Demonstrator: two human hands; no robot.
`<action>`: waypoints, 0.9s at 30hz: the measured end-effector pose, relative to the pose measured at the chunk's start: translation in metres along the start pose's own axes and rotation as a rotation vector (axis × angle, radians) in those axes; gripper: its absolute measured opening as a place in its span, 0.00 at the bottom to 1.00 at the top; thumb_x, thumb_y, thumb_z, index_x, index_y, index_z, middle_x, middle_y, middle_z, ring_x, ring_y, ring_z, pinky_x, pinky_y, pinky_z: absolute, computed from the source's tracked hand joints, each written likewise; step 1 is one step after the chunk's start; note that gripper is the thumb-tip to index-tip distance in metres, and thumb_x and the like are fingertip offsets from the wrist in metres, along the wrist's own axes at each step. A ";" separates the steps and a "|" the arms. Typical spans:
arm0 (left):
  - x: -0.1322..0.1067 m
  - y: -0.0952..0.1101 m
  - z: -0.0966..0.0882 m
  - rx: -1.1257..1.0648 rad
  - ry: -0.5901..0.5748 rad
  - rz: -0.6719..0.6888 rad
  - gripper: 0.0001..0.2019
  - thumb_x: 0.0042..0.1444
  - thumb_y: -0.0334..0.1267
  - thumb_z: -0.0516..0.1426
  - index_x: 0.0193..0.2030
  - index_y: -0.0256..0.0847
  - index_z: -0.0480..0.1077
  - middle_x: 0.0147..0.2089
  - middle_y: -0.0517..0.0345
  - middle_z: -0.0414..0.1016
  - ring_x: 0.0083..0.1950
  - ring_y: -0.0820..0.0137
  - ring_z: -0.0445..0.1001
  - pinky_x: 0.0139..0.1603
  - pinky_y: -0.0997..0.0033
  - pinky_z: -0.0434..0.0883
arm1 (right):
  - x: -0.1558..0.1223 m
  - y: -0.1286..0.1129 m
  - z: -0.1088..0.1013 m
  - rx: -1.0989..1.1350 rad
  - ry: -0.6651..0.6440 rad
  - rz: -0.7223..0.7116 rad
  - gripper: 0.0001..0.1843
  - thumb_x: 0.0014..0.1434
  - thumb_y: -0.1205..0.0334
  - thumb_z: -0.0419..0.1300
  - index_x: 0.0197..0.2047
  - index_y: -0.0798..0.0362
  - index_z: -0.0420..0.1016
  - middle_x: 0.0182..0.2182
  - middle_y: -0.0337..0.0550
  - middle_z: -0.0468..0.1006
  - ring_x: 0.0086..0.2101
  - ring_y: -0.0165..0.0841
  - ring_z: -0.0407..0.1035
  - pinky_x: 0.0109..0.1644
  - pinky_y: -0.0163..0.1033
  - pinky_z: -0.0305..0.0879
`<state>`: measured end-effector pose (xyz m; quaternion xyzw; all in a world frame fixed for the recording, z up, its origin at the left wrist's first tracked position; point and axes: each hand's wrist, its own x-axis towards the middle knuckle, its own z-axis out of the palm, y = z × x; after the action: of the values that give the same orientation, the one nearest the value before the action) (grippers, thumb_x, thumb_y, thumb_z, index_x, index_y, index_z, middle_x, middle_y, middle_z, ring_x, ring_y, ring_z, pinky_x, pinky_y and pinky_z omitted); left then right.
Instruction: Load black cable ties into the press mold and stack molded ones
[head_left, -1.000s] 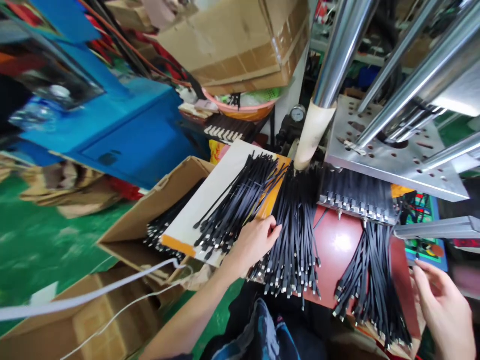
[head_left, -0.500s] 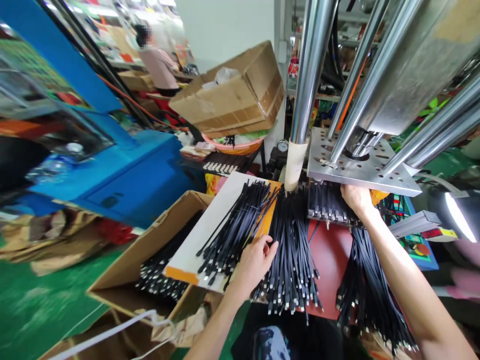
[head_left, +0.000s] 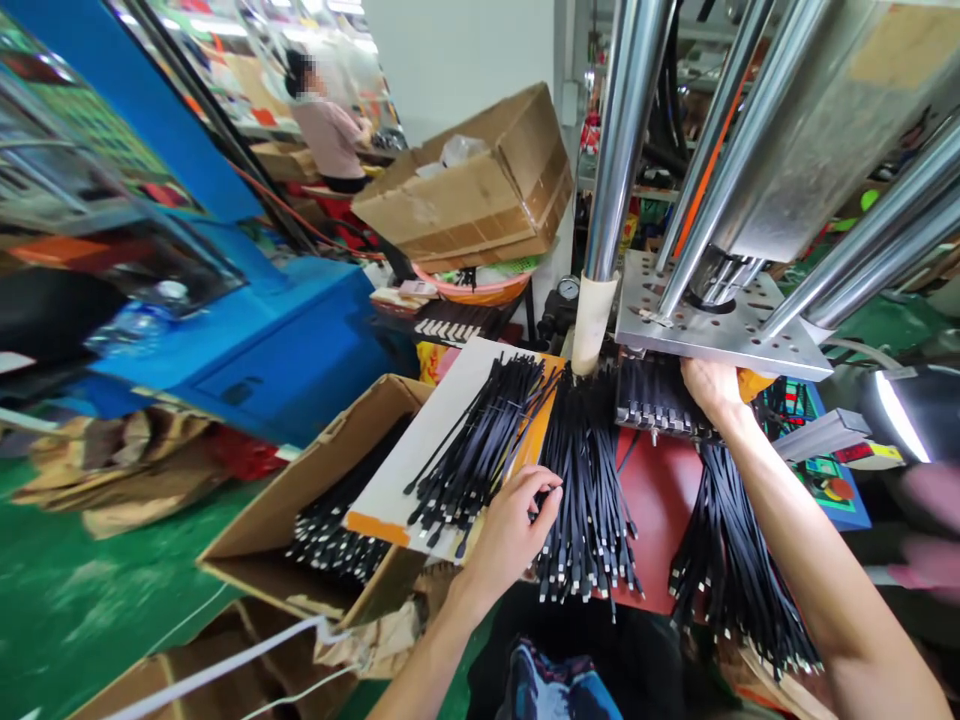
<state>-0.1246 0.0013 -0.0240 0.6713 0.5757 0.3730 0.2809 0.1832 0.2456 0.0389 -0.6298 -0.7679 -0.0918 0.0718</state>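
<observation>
My left hand (head_left: 512, 530) rests with curled fingers on the edge of a middle bundle of black cables (head_left: 585, 480) that hangs over a red table (head_left: 660, 500). Another pile of black cables (head_left: 480, 450) lies on a white board (head_left: 420, 450) just left of it. My right hand (head_left: 712, 390) reaches forward under the metal plate (head_left: 720, 320) of a press and lies on a fixture holding a row of cables (head_left: 656, 400). Its fingers are hidden. A third bundle (head_left: 735, 560) hangs below my right arm.
An open cardboard box (head_left: 300, 500) with more cables stands at the left, with a blue machine (head_left: 247, 340) behind it. Steel columns (head_left: 622, 140) rise from the press. A large carton (head_left: 472, 190) sits at the back. Another person (head_left: 330, 120) works far off.
My right hand moved from the lower right up to the fixture under the press plate. The view lifted. My left hand stayed on the middle bundle.
</observation>
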 end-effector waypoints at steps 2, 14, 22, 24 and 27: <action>-0.004 0.001 -0.002 -0.008 -0.030 -0.013 0.10 0.74 0.42 0.54 0.48 0.44 0.75 0.50 0.55 0.79 0.36 0.70 0.75 0.43 0.66 0.76 | -0.009 -0.005 -0.004 -0.005 0.044 0.010 0.23 0.72 0.67 0.46 0.58 0.64 0.78 0.41 0.65 0.84 0.40 0.46 0.76 0.45 0.46 0.67; 0.032 0.030 -0.016 -0.246 -0.001 0.131 0.14 0.73 0.46 0.57 0.58 0.44 0.76 0.59 0.49 0.79 0.57 0.61 0.79 0.64 0.56 0.75 | -0.202 -0.032 -0.132 0.189 0.574 0.009 0.10 0.72 0.58 0.61 0.51 0.47 0.82 0.45 0.50 0.81 0.36 0.40 0.74 0.40 0.46 0.67; 0.000 0.053 0.068 -1.051 -0.913 -0.045 0.42 0.60 0.76 0.56 0.66 0.44 0.73 0.66 0.38 0.77 0.71 0.49 0.72 0.74 0.45 0.67 | -0.237 -0.048 -0.126 0.411 0.225 -0.108 0.09 0.75 0.63 0.58 0.54 0.47 0.78 0.45 0.45 0.84 0.41 0.39 0.79 0.45 0.44 0.73; -0.018 0.059 0.091 -1.234 -1.011 -0.107 0.42 0.59 0.74 0.58 0.69 0.44 0.71 0.64 0.38 0.77 0.69 0.48 0.74 0.73 0.44 0.67 | -0.243 -0.052 -0.119 0.436 0.224 -0.078 0.09 0.74 0.65 0.59 0.54 0.47 0.77 0.44 0.44 0.83 0.41 0.38 0.79 0.45 0.43 0.73; -0.033 0.062 0.116 -1.337 -1.015 -0.213 0.41 0.58 0.66 0.66 0.71 0.44 0.67 0.60 0.39 0.78 0.59 0.52 0.81 0.68 0.47 0.69 | -0.246 -0.049 -0.111 0.473 0.201 -0.057 0.09 0.74 0.66 0.58 0.53 0.49 0.77 0.43 0.43 0.82 0.40 0.36 0.78 0.46 0.41 0.73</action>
<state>0.0042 -0.0365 -0.0454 0.3920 0.0980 0.2597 0.8771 0.1832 -0.0245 0.0885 -0.5615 -0.7743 0.0263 0.2907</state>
